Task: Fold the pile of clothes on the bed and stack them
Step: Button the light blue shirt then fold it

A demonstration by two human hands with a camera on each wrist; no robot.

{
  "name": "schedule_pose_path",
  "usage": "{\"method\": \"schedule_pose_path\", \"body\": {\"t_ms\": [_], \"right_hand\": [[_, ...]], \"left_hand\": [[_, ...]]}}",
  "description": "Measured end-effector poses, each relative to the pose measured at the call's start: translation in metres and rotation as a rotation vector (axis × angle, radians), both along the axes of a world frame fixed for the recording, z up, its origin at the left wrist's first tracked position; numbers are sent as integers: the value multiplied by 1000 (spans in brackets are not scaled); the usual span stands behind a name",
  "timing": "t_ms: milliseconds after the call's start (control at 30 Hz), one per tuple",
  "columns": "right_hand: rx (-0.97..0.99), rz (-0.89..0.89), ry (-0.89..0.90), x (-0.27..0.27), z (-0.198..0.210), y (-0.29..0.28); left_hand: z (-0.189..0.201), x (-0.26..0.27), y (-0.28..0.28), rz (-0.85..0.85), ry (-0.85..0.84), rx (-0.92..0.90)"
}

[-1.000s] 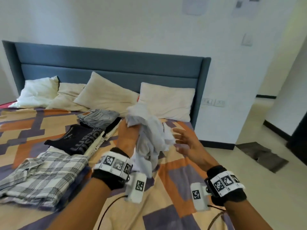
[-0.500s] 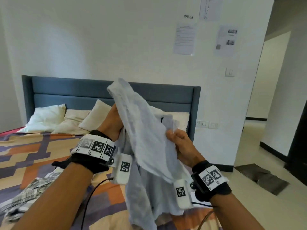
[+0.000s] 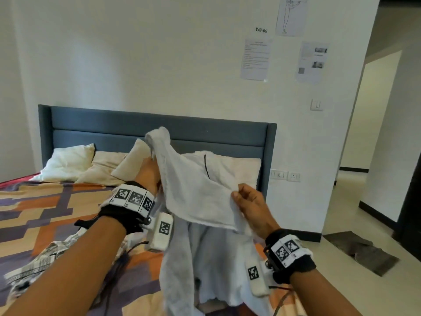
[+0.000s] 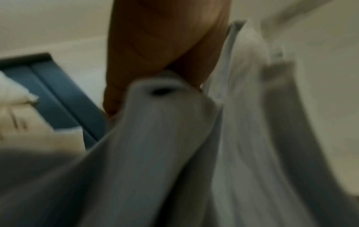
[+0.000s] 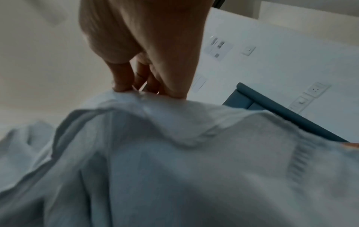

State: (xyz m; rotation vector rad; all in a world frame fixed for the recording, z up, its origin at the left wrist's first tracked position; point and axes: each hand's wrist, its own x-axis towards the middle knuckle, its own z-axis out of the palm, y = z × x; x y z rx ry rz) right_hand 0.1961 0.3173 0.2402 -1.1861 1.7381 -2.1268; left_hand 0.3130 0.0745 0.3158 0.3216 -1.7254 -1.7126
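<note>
White cloth, a soft shirt point(image 3: 193, 190), hangs in the air over the foot edge of the bed point(image 3: 57, 201). The left hand point(image 3: 148, 174) grips one top part of it, fingers curled round the cloth. The right hand point(image 3: 252, 204) pinches another edge between thumb and fingers point(image 5: 120, 76). A checked shirt point(image 3: 43, 258) lies on the bed near its left edge. Pillows point(image 3: 68, 163) sit at the blue headboard point(image 3: 114, 126).
</note>
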Motion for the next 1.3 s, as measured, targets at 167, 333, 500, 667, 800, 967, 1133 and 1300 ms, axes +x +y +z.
{"method": "schedule_pose_path", "body": {"t_ms": [167,333,500,667,800,967,1133,1300], "right_hand": [[-25,-207,-9,-31,21,20],[146,-129,277,-20,22,11],[81,29,336,1,25,9],[139,68,355,-1,23,30],[405,41,252,-30,-13,35],[1149,182,327,-45,-84,32],[905,-32,369,-62,-83,34],[403,-448,285,-69,-23,57]], "left_hand": [[-18,5,-38,346,-484,-464],[-15,-1,20,64,-240,-724],[-47,-27,57,-518,-282,-822],[-72,-38,65,-543,-90,-605],[-64,-38,67,-263,-24,-663],[-48,-26,69,188,82,-1268],[-38,-6,47,245,177,-1186],[-38,7,15,380,21,-836]]}}
